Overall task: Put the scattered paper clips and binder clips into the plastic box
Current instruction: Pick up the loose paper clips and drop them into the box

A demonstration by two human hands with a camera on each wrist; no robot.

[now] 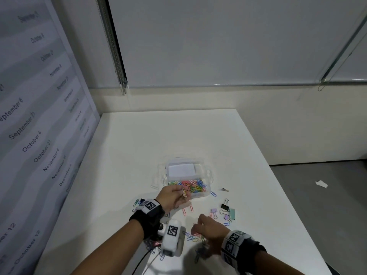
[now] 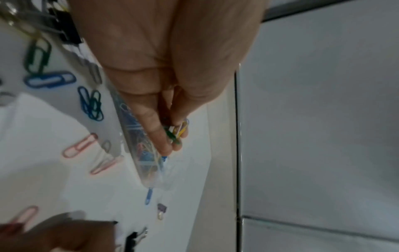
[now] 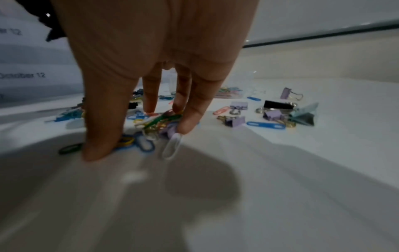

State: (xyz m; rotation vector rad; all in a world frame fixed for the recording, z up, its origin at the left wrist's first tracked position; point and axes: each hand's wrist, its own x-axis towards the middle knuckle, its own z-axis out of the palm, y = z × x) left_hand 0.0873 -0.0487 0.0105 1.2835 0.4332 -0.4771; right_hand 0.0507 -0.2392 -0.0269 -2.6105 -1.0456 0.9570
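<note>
From the head camera, the clear plastic box [image 1: 186, 180] sits open on the white table [image 1: 178, 139], its near half filled with coloured paper clips [image 1: 193, 186]. The left hand [image 1: 172, 197] hovers at the box's near left corner, fingers pinched on a small bunch of paper clips [image 1: 184, 193]. The right hand [image 1: 208, 231] is well nearer than the box, fingers curled down onto a loose pile of clips [image 1: 195, 238] on the table. To the box's near right lie a black binder clip [image 1: 225, 205], a mint-green binder clip [image 1: 232, 213] and lilac binder clips [image 1: 214, 211].

The left wrist camera shows the thumb and fingertips [image 2: 164, 141] closed on green and yellow paper clips [image 2: 176, 132] beside the box wall [image 2: 138, 139].

The right wrist camera shows the thumb [image 3: 101, 136] and fingers [image 3: 192, 112] spread, tips pressing among mixed clips [image 3: 151, 126]; whether any is actually gripped I cannot tell.
</note>
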